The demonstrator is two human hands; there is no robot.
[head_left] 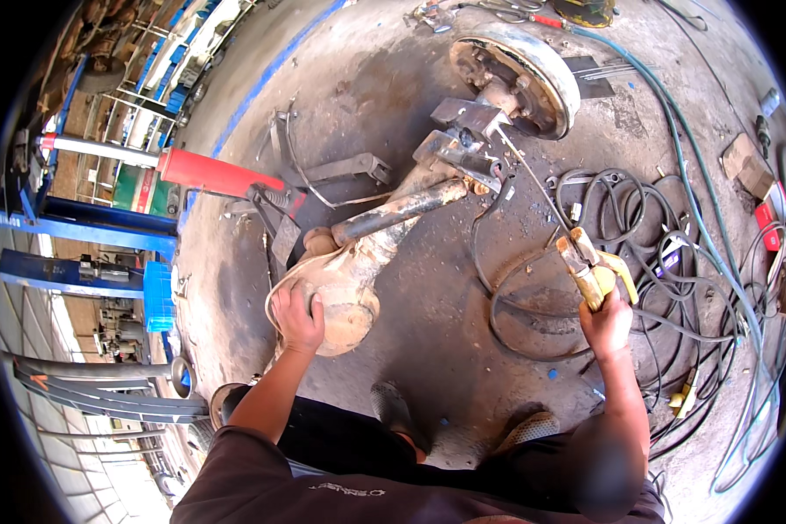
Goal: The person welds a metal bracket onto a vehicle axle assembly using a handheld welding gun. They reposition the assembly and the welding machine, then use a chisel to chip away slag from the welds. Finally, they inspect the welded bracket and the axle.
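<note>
My right hand [606, 323] is wrapped round a worn yellow welding electrode holder [596, 272]. A thin electrode rod [533, 175] runs from its jaws up and left, its far end by a square steel bracket [473, 115] on the axle. My left hand [297, 316] lies on the rounded, rusty middle of a vehicle axle housing [345, 297], fingers spread and thumb apart. A rusty tube [400, 212] lies along the axle. At its far end is a brake drum [541, 83] with a pale rim.
Hoses and cables [624, 214] coil on the floor at right, around a second yellow clamp [686, 395]. A red jack cylinder [214, 170] reaches in from the left, near blue steel beams [87, 229]. My shoes [399, 406] stand close to the axle.
</note>
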